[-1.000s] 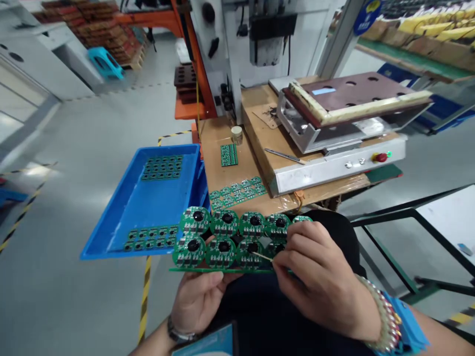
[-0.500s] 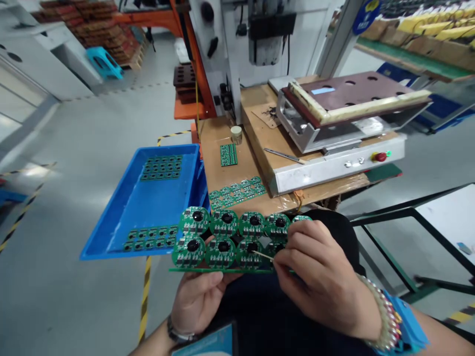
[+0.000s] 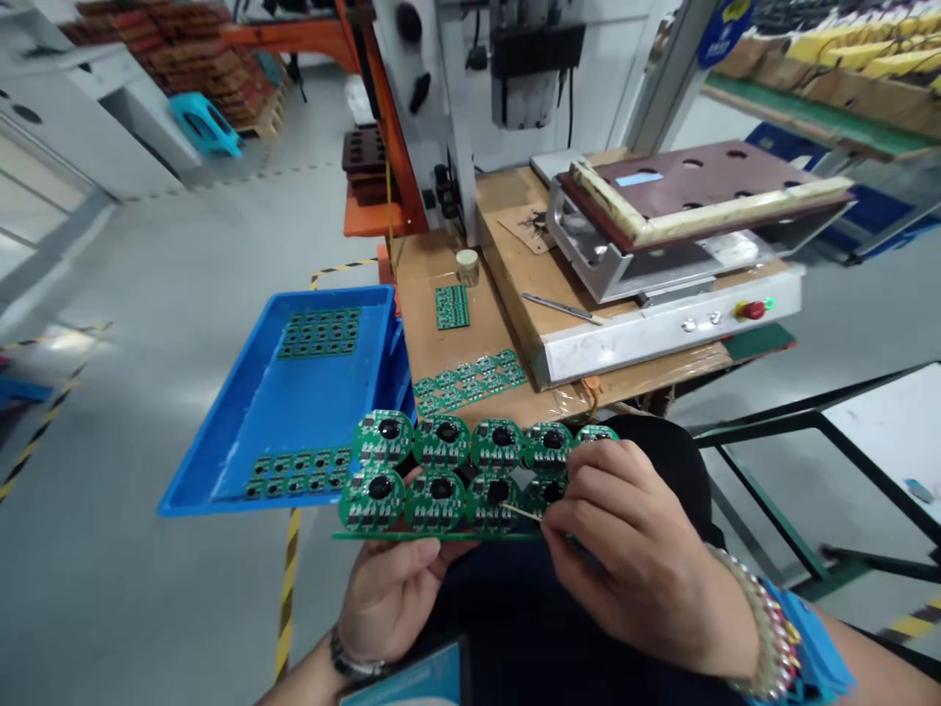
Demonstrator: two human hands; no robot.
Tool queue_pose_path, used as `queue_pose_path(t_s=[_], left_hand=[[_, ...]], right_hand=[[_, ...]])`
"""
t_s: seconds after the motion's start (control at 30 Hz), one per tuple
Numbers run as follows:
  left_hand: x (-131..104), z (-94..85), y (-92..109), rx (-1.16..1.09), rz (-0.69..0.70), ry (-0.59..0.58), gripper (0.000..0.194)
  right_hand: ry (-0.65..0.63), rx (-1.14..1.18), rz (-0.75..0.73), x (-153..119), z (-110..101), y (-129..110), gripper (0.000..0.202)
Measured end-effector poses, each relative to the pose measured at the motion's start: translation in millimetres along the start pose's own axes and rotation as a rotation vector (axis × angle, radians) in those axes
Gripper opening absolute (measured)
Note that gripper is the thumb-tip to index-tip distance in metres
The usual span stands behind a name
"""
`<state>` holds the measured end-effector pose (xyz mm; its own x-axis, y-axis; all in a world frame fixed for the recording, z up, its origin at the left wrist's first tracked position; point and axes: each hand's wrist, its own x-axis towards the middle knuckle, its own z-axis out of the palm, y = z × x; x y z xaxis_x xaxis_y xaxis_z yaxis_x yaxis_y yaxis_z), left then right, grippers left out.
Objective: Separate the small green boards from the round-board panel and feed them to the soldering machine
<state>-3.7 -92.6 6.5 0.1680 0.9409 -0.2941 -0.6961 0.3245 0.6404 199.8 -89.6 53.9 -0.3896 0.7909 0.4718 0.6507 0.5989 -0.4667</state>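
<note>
A green circuit board panel (image 3: 439, 502) with two rows of rounded boards, each bearing a black blob, is held up in front of me. My left hand (image 3: 393, 593) grips its lower edge from below, thumb at the front. My right hand (image 3: 624, 549) pinches a thin light stick (image 3: 523, 512), whose tip is at a black blob in the lower row. The right fingers hide the panel's right end. Another panel (image 3: 470, 380) lies on the table's front edge, and a smaller green board (image 3: 452, 307) lies behind it.
On the left, a blue tray (image 3: 250, 368) holds more green panels. A small jar (image 3: 468, 267) stands at the back of the table. To the right are a tweezer-like tool (image 3: 563, 309) and a machine base (image 3: 662, 338) with a red button, carrying a brown fixture plate (image 3: 706, 181).
The stick's tip has shifted very slightly down on the same small board. The held panel has moved a touch to the left; the rest looks the same.
</note>
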Motion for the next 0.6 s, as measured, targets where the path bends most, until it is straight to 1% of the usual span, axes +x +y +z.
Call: queue_pose_path(t_s=[0.27,0.47,0.6], left_hand=[[1.0,-6.8,-1.6,-0.025,0.007,0.083,0.052],[0.5,-3.9,-0.6,-0.019,-0.013,0.016,0.045],[0.6,-4.0,-1.0,-0.017,-0.013,-0.03,0.045]], right_hand=[[0.009,0.011,-0.003,-0.3,-3.5,4.1,0.009],[0.022,0.009,0.012,-1.4,-6.6,4.8,0.008],[0.034,0.005,0.016,0.5,-5.1,4.2,0.008]])
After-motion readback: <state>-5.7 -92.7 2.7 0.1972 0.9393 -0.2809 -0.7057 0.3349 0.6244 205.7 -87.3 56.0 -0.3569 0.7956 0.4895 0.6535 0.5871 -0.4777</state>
